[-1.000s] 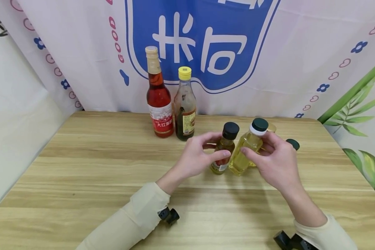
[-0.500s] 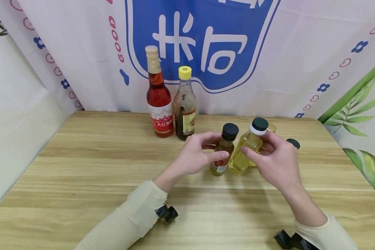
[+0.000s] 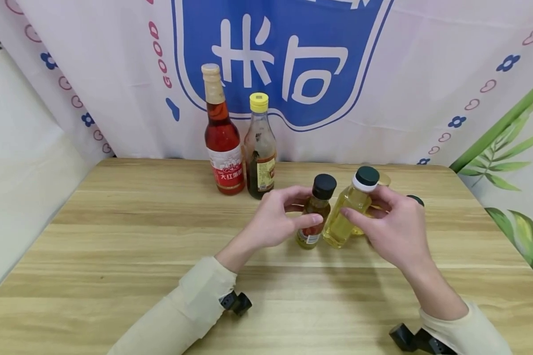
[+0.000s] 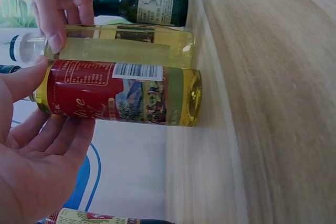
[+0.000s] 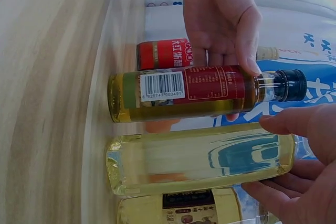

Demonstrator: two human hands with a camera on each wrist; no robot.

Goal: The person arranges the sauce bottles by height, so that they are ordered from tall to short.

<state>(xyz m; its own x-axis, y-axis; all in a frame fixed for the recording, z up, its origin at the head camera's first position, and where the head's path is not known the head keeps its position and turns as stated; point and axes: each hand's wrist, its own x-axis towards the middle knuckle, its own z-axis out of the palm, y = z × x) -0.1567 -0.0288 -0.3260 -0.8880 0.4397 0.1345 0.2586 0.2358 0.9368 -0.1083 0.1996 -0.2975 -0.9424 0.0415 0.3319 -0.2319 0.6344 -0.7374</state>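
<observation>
My left hand [image 3: 275,222] holds a small olive oil bottle [image 3: 310,239] with a black cap, thumb on the near side and fingers behind. Its red label [image 4: 86,87] and barcode show in the left wrist view. Just right of it, my right hand [image 3: 399,231] grips a clear bottle of pale yellow oil [image 3: 341,222] by its upper part. That bottle has a dark green cap over a white collar and leans slightly in the head view. The two bottles stand side by side, a narrow gap between them in the right wrist view.
Behind my right hand are another yellow bottle [image 5: 189,208] with a dark label and a dark green bottle [image 4: 157,8]. Further back left stand a red vinegar bottle [image 3: 224,143] and a yellow-capped dark sauce bottle [image 3: 259,148]. A printed curtain [image 3: 404,98] hangs behind the wooden table [image 3: 137,236].
The head view has shifted slightly, so everything appears a little further left. Both hands keep hold of their bottles in nearly the same places.
</observation>
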